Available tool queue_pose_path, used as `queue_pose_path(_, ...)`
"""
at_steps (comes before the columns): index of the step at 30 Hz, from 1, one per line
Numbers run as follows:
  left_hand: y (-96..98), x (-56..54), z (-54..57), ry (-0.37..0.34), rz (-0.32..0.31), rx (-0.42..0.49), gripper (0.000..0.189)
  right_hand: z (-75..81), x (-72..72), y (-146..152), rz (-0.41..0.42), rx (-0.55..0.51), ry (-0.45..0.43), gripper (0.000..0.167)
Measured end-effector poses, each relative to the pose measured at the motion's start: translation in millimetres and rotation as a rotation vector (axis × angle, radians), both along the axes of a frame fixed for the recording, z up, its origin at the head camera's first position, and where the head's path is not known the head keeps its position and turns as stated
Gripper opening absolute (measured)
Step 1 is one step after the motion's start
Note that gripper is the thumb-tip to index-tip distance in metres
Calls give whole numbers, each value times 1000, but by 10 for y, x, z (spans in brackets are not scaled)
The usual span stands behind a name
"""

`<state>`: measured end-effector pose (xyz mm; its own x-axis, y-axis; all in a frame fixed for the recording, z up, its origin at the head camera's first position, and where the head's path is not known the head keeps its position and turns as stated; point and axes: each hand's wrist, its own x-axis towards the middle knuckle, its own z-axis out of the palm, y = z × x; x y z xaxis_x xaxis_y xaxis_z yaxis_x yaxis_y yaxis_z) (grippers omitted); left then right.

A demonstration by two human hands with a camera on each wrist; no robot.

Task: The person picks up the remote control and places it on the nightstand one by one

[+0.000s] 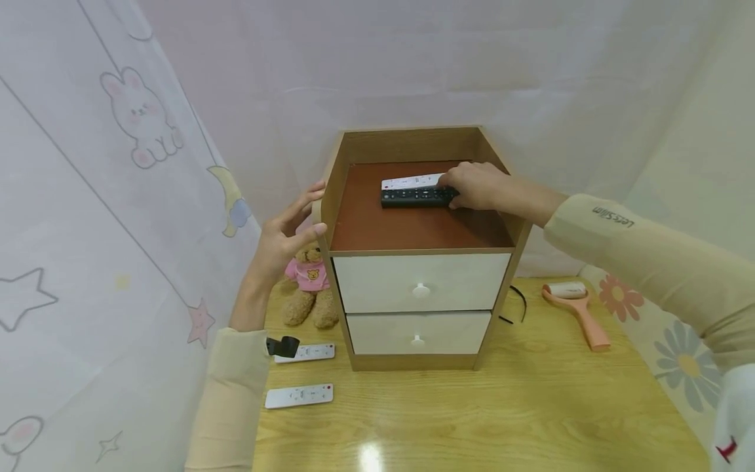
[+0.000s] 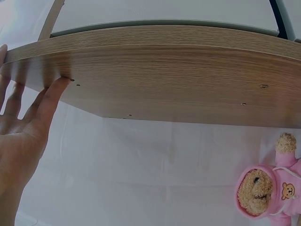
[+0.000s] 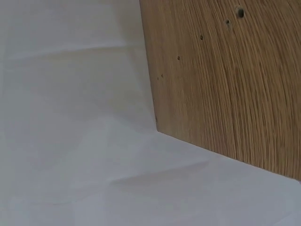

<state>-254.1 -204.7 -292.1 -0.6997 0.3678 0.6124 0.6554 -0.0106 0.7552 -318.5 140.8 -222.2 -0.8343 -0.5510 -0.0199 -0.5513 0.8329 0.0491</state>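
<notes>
A small wooden cabinet (image 1: pixel 341 314) with two white drawers stands on the table. On its brown top lie a white remote control (image 1: pixel 407 181) and a black remote control (image 1: pixel 413 198), side by side. My right hand (image 1: pixel 474 185) grips their right ends, fingers at the white one and thumb at the black one. Only the cabinet's wooden side (image 3: pixel 207 94) and cloth show in the right wrist view; that hand is out of it. With extended fingers, my left hand (image 1: pixel 286 233) touches the cabinet's left side panel (image 2: pixel 164 75).
A teddy bear (image 1: pixel 310 278) in a pink top sits left of the cabinet. Two more white remotes, one farther (image 1: pixel 312 353) and one nearer (image 1: pixel 299 396), lie at the table's left. An orange lint roller (image 1: pixel 580 311) and a thin black strip (image 1: pixel 522 301) lie to the right.
</notes>
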Motion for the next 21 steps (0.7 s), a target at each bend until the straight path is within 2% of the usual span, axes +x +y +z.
queue_pose_path(3,-2,5,-4,2,-1,-6,49,54,46,26,6,-30,20,42)
queue_pose_path(6,-6,8,-12,2,-2,-11,49,132,146,93,52,-129,86,38)
queue_pose_path(11,-5,11,-27,8,5,-5,49,221,436,303,113,-298,234,33)
queue_pose_path(17,-17,31,-33,5,16,-18,49,70,769,694,188,-597,474,31)
queue_pose_path(21,-53,24,5,-16,23,-47,51,-117,830,925,135,-736,521,32)
